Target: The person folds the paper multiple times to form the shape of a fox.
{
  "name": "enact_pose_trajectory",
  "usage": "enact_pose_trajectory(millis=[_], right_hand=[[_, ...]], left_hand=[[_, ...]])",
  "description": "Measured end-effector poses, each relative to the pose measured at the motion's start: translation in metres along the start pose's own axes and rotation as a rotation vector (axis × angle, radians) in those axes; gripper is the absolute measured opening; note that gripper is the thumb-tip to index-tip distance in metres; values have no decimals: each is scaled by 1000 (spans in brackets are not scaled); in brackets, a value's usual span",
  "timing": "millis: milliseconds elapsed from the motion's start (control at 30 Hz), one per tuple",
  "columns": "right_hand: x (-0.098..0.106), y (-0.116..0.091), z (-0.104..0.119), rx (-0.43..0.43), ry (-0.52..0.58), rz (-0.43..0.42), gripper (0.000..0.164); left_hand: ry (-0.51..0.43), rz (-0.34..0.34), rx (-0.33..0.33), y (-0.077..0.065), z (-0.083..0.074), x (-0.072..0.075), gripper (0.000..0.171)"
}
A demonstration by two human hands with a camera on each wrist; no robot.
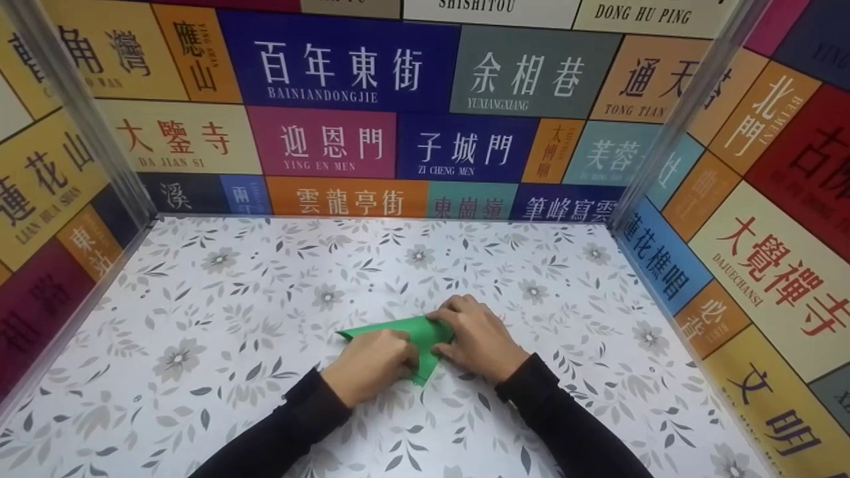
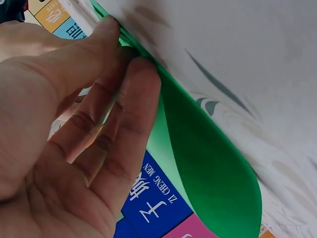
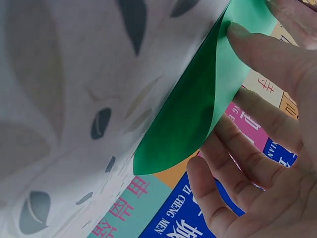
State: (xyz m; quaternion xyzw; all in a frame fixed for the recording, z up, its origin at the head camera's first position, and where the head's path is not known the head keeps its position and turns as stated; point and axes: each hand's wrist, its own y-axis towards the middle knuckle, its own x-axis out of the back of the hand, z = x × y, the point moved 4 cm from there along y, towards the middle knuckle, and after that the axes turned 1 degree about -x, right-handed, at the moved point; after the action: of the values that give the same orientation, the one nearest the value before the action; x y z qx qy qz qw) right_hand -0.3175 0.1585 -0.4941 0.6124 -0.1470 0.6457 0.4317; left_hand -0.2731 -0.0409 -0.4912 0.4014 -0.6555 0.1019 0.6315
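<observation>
A sheet of green paper (image 1: 425, 328), folded over, lies on the patterned tabletop between both hands. My left hand (image 1: 372, 364) pinches its near side, with the fingers bent down toward the lower corner. In the left wrist view, thumb and fingertips meet at the edge of the paper (image 2: 215, 158), and one side bulges in a loose curl. My right hand (image 1: 481, 338) holds the right end. In the right wrist view the thumb is on the green paper (image 3: 185, 124) while the other fingers reach around its far side; the folded layer there bows open.
The tabletop (image 1: 265, 279) has a white covering with grey flowers and leaves. Upright panels with coloured sign-like blocks and Chinese characters, such as the back panel (image 1: 332, 146), stand at the back, left and right. Clear corner posts (image 1: 684, 99) join them.
</observation>
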Motion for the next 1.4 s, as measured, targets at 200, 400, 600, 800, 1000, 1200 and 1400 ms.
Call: enact_pose_trajectory(millis=[200,400,600,800,1000,1200,1400], right_hand=[[-1,-1,1,2,-5,6,56],[1,-2,1,5,6,5,56],[0,-2,0,10,6,19,57],[-2,-2,-1,-45,41,61,57],[-3,-2,-2,-65,62,76,57],[-3,-2,-3,-47,67,72,56],[-3,-2,-4,-26,77,79,55]], left_hand=[[37,12,-7,-1,-1,-1,13],[64,-29,-41,-3,-4,1,13],[102,-61,-68,-3,-2,1,16],[151,-37,8,-3,4,-1,23],[76,25,117,-3,11,-1,54],[47,48,126,-4,15,-1,63],[26,58,104,-5,17,-2,60]])
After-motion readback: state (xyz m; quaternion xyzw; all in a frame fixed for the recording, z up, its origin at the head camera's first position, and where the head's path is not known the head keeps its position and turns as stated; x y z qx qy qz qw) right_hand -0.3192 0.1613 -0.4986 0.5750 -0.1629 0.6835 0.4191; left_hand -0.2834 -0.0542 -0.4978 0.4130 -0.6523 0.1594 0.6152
